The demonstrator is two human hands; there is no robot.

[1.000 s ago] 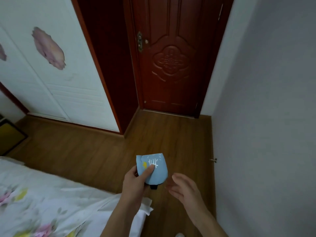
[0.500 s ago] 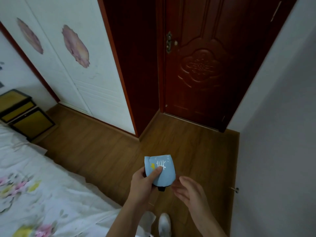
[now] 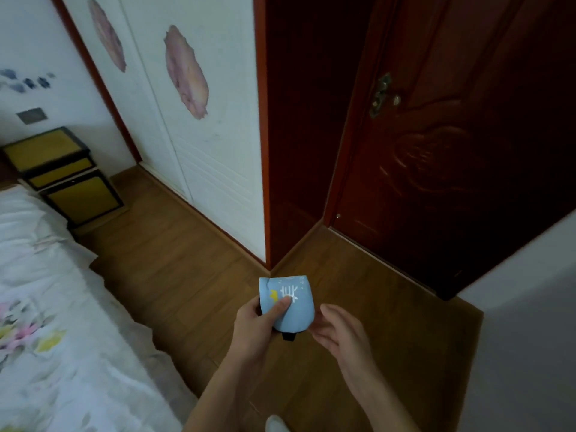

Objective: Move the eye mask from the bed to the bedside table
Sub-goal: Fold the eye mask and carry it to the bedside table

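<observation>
A folded light blue eye mask (image 3: pixel 294 307) with white and yellow print and a black strap end hangs over the wooden floor, gripped by my left hand (image 3: pixel 256 325) with the thumb on its front. Just to its right is my right hand (image 3: pixel 339 332), fingers apart, close to the mask's edge; whether it touches the mask is unclear. The bed (image 3: pixel 46 322) with a white floral cover fills the lower left. The bedside table (image 3: pixel 59 169), yellow with dark edges, stands at the far left beside the bed's head.
A white wardrobe (image 3: pixel 199 145) with pink flower prints lines the back wall. A dark red door (image 3: pixel 436 157) is shut at the right. A white wall (image 3: pixel 530 322) closes the right side. Wooden floor (image 3: pixel 174 260) runs between bed and wardrobe. A white shoe tip (image 3: pixel 276 424) shows below.
The view has swung left, bringing the bedside table and more of the bed into sight. My hands keep the mask in the same hold in front of me.
</observation>
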